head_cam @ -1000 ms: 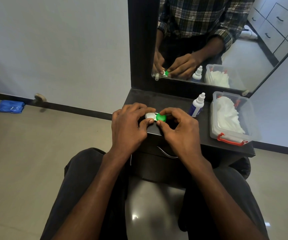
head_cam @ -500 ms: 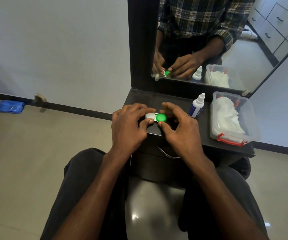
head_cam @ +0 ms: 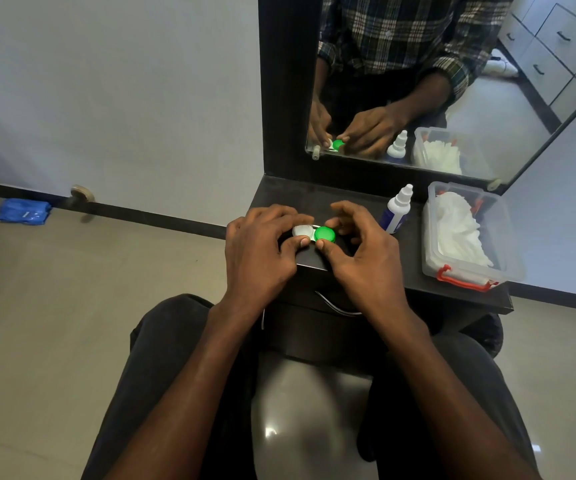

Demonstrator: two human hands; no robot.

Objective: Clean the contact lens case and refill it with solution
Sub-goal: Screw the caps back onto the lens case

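Note:
A contact lens case [head_cam: 315,232] with one white cap and one green cap lies on the dark counter [head_cam: 356,271] near its front edge. My left hand [head_cam: 259,251] grips the white-capped side between thumb and curled fingers. My right hand [head_cam: 359,251] pinches the green cap, thumb in front and a fingertip behind, with the other fingers raised above it. A small solution bottle [head_cam: 396,211] with a white nozzle and blue label stands upright just right of my right hand.
A clear plastic box [head_cam: 508,258] with red latches holds white tissues at the counter's right end. A mirror [head_cam: 418,81] behind the counter reflects my hands and the bottle. A drawer handle [head_cam: 338,306] sits below the counter edge. A blue packet [head_cam: 23,211] lies on the floor.
My right hand's fingers have shifted round the green cap and lifted a little. The left hand and the case stay in place.

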